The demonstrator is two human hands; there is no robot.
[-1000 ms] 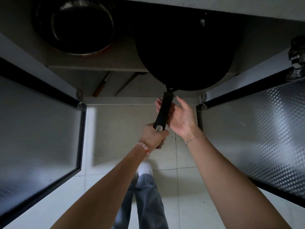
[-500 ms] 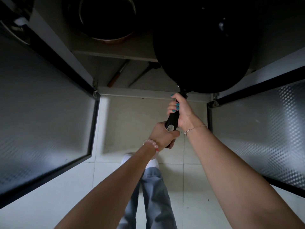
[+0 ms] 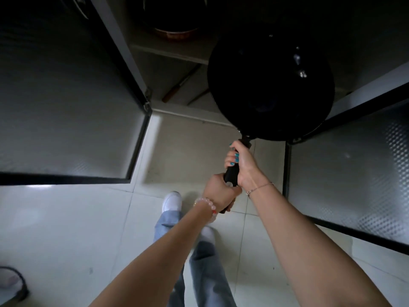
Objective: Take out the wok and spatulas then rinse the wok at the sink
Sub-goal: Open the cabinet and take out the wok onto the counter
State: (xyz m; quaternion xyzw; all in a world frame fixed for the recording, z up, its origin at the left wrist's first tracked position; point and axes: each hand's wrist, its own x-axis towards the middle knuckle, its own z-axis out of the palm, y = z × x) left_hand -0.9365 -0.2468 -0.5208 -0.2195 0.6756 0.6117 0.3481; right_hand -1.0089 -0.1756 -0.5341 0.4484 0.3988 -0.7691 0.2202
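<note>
A large black wok [image 3: 270,85] hangs in front of the open lower cabinet, held by its black handle [image 3: 232,172]. My right hand [image 3: 242,165] grips the handle close to the bowl. My left hand [image 3: 219,192] grips the handle's end, just below the right. Two spatulas lie on the cabinet floor behind the wok: one with a brown wooden handle [image 3: 174,93] and a thinner dark one [image 3: 198,97], its far part hidden by the wok.
Both cabinet doors stand open, the left door [image 3: 66,107] and the right door [image 3: 354,173], flanking the wok. Another dark pot [image 3: 174,23] sits on the upper shelf. My legs and white shoes [image 3: 171,200] stand on the pale tiled floor.
My right hand went from open beside the handle to gripping it. With both hands on it, the wok has come out of the cabinet toward me and to the right.
</note>
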